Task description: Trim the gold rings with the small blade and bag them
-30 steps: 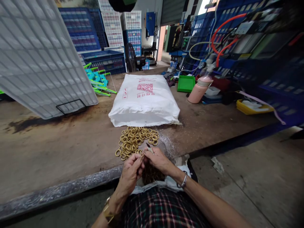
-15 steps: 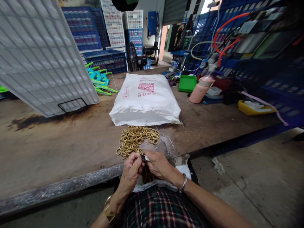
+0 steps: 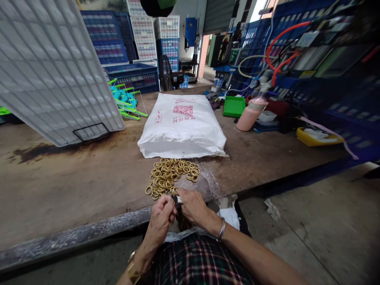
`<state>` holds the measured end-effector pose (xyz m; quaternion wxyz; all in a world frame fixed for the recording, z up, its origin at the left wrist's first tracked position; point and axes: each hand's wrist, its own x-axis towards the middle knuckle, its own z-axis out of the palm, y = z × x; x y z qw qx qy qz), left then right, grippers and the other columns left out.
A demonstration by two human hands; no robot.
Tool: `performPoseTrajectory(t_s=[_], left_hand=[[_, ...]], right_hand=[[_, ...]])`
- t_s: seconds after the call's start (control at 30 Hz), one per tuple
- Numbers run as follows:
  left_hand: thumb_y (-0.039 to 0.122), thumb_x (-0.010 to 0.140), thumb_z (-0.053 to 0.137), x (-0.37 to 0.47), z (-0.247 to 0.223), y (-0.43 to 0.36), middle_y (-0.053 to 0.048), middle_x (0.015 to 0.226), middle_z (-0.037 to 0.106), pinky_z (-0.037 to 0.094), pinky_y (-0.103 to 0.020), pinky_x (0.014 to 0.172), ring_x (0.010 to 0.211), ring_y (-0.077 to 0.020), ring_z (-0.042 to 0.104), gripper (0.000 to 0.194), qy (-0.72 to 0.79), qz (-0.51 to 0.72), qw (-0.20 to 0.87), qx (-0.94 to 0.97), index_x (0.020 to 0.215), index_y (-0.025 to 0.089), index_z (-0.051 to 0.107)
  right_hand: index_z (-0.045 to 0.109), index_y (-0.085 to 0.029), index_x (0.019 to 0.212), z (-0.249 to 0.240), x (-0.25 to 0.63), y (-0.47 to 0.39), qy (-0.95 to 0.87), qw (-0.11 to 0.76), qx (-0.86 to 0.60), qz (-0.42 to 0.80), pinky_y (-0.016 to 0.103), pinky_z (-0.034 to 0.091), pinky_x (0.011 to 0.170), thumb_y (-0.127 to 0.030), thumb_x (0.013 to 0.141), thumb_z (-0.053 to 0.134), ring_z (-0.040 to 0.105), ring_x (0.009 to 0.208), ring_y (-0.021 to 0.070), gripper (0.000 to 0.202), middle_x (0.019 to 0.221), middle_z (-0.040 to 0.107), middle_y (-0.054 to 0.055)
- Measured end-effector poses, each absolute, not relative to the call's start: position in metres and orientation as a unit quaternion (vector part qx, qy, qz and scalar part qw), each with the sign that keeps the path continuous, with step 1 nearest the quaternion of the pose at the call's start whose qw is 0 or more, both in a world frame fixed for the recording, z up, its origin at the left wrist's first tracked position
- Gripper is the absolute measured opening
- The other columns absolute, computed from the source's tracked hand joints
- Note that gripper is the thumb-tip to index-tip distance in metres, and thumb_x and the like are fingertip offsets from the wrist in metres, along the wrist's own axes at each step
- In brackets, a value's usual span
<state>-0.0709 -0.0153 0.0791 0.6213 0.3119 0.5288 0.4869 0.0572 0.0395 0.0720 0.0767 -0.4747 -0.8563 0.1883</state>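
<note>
My left hand (image 3: 162, 217) is closed in a pinch at the table's front edge, on a small dark piece (image 3: 174, 198) whose kind I cannot make out. My right hand (image 3: 194, 208) is closed beside it, and a whitish bit (image 3: 179, 199) shows at its fingertips, against the dark piece. Just beyond both hands lies a loose pile of brass-coloured rings (image 3: 166, 176). Below the hands, over my lap, is a dark brown heap (image 3: 184, 221), partly covered by my right hand.
A white printed sack (image 3: 182, 126) lies behind the rings. At left leans a large white crate (image 3: 59, 71), with green-and-blue frames (image 3: 126, 99) beside it. To the right are a green tray (image 3: 234, 106), a pink bottle (image 3: 251, 114) and a yellow tray (image 3: 317, 138).
My left hand has shifted slightly left and down, and the fingertips of my right hand have moved a little left. The dark piece between them has moved left too.
</note>
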Motion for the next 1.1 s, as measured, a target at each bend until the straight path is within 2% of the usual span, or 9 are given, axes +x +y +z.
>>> performPoseTrajectory(t_s=[0.13, 0.23, 0.33, 0.43, 0.53, 0.67, 0.73, 0.87, 1.1], left_hand=[[0.048, 0.074, 0.059, -0.067, 0.085, -0.031, 0.007, 0.052, 0.047, 0.021, -0.015, 0.036, 0.037, -0.0029, 0.032, 0.034, 0.507, 0.445, 0.656, 0.339, 0.068, 0.017, 0.047], [0.046, 0.074, 0.060, -0.062, 0.086, -0.035, 0.006, 0.055, 0.049, 0.022, -0.016, 0.035, 0.038, -0.0028, 0.033, 0.031, 0.455, 0.469, 0.703, 0.282, 0.070, 0.018, 0.048], [0.046, 0.071, 0.063, -0.061, 0.084, -0.029, 0.002, 0.067, 0.056, 0.027, -0.015, 0.035, 0.042, -0.0032, 0.038, 0.032, 0.433, 0.504, 0.718, 0.208, 0.072, 0.016, 0.051], [0.045, 0.068, 0.066, -0.066, 0.084, -0.022, -0.001, 0.074, 0.060, 0.030, -0.016, 0.036, 0.046, -0.0047, 0.045, 0.033, 0.439, 0.519, 0.712, 0.176, 0.072, 0.015, 0.053], [0.039, 0.066, 0.069, -0.071, 0.085, -0.019, -0.002, 0.071, 0.061, 0.033, -0.016, 0.037, 0.049, -0.0072, 0.051, 0.029, 0.430, 0.532, 0.714, 0.148, 0.072, 0.016, 0.051], [0.029, 0.063, 0.071, -0.078, 0.085, -0.017, 0.000, 0.068, 0.061, 0.036, -0.016, 0.040, 0.053, -0.0095, 0.055, 0.031, 0.403, 0.526, 0.744, 0.088, 0.087, 0.018, 0.055], [0.029, 0.063, 0.071, -0.079, 0.085, -0.015, -0.001, 0.069, 0.061, 0.038, -0.016, 0.042, 0.057, -0.0103, 0.057, 0.027, 0.388, 0.529, 0.752, 0.072, 0.080, 0.015, 0.057], [0.033, 0.062, 0.073, -0.080, 0.086, -0.008, -0.001, 0.070, 0.061, 0.040, -0.016, 0.041, 0.060, -0.0106, 0.058, 0.028, 0.406, 0.547, 0.729, 0.069, 0.068, 0.014, 0.053], [0.045, 0.063, 0.070, -0.075, 0.086, 0.009, 0.005, 0.060, 0.054, 0.033, -0.014, 0.035, 0.047, -0.0079, 0.051, 0.040, 0.504, 0.565, 0.622, 0.198, 0.087, 0.018, 0.052]], right_hand=[[0.054, -0.014, 0.093, 0.073, 0.058, 0.056, -0.839, 0.061, -0.513, 0.170, 0.026, 0.032, 0.056, -0.010, 0.079, 0.038, 0.058, 0.066, 0.0171, 0.022, 0.079, 0.065, 0.010], [0.053, -0.015, 0.095, 0.072, 0.057, 0.069, -0.836, 0.087, -0.519, 0.155, 0.024, 0.034, 0.060, -0.009, 0.079, 0.038, 0.060, 0.073, 0.0169, 0.022, 0.082, 0.065, 0.009], [0.048, -0.016, 0.108, 0.070, 0.050, 0.077, -0.839, 0.119, -0.512, 0.140, 0.024, 0.035, 0.065, -0.010, 0.078, 0.041, 0.060, 0.081, 0.0176, 0.032, 0.090, 0.065, 0.008], [0.042, -0.017, 0.118, 0.070, 0.040, 0.084, -0.838, 0.102, -0.521, 0.128, 0.025, 0.035, 0.063, -0.012, 0.079, 0.043, 0.061, 0.078, 0.0186, 0.040, 0.090, 0.066, 0.008], [0.048, -0.019, 0.111, 0.073, 0.034, 0.089, -0.832, 0.073, -0.535, 0.124, 0.025, 0.035, 0.063, -0.012, 0.079, 0.043, 0.061, 0.076, 0.0185, 0.032, 0.088, 0.066, 0.007], [0.053, -0.020, 0.102, 0.075, 0.035, 0.092, -0.826, 0.088, -0.542, 0.126, 0.024, 0.034, 0.063, -0.014, 0.079, 0.044, 0.061, 0.076, 0.0174, 0.025, 0.088, 0.067, 0.006], [0.054, -0.020, 0.102, 0.074, 0.037, 0.093, -0.825, 0.110, -0.538, 0.134, 0.024, 0.034, 0.064, -0.014, 0.080, 0.044, 0.060, 0.076, 0.0169, 0.025, 0.088, 0.067, 0.005], [0.054, -0.020, 0.104, 0.069, 0.046, 0.095, -0.822, 0.169, -0.516, 0.173, 0.022, 0.035, 0.068, -0.014, 0.082, 0.043, 0.059, 0.076, 0.0150, 0.025, 0.088, 0.066, 0.005], [0.054, -0.020, 0.100, 0.075, 0.060, 0.079, -0.839, 0.218, -0.424, 0.262, 0.023, 0.038, 0.070, -0.010, 0.077, 0.046, 0.056, 0.078, 0.0152, 0.026, 0.085, 0.063, 0.003]])
